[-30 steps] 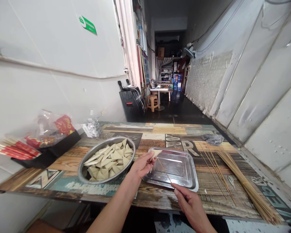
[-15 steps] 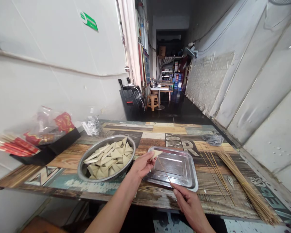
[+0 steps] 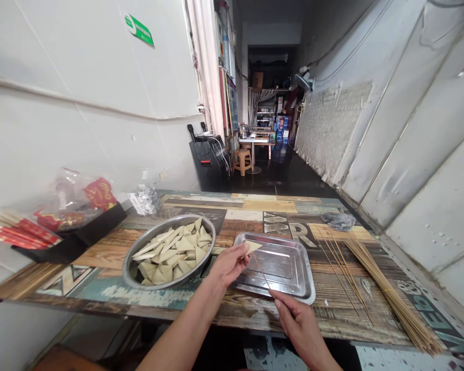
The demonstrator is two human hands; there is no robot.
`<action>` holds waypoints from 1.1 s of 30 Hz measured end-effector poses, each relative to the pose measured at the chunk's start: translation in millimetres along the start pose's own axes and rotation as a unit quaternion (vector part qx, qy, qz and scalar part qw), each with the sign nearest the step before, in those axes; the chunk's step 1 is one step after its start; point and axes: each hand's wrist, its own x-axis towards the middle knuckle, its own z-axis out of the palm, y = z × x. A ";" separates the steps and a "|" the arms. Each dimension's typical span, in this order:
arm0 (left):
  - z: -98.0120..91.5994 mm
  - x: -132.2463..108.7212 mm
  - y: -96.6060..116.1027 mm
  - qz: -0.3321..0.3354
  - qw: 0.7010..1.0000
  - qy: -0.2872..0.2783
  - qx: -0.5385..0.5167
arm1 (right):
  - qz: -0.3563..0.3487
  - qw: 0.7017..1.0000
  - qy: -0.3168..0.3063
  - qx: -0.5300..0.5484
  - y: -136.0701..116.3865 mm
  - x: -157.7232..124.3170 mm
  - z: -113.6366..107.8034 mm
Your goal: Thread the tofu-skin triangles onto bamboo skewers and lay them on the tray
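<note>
My left hand [image 3: 229, 265] pinches a pale beige triangular piece [image 3: 252, 248], which looks like folded tofu skin, above the left part of a metal tray [image 3: 307, 275]. Between the fingers of my right hand [image 3: 297, 314] is the lower end of a thin bamboo skewer [image 3: 262, 271]. Its upper end meets the underside of the triangle; I cannot tell how deep it goes. On the left, a steel bowl [image 3: 129, 275] is heaped with similar triangular pieces [image 3: 178, 252].
Several loose skewers [image 3: 344, 275] and a thick bundle of skewers [image 3: 394, 296] lie right of the tray. A crumpled grey plastic bag [image 3: 338, 221] sits behind them. At the far left stands a black box [image 3: 88, 226] with packets and red-wrapped chopsticks [image 3: 27, 229].
The triangle has turned slightly and shifted a little right and down in my left hand. My right hand has barely moved and still holds the skewer.
</note>
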 end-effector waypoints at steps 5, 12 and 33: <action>3.1 -2.9 -2.2 -0.003 1.000 -0.007 0.004 | 0.004 1.000 -0.004 0.019 2.6 0.9 1.6; 10.6 -7.8 -4.2 0.017 1.000 -0.001 0.010 | -0.031 0.999 0.017 -0.020 7.2 1.7 0.7; 19.1 -18.1 -9.3 0.022 0.999 -0.015 0.035 | -0.013 1.000 0.020 0.009 -5.0 1.3 3.2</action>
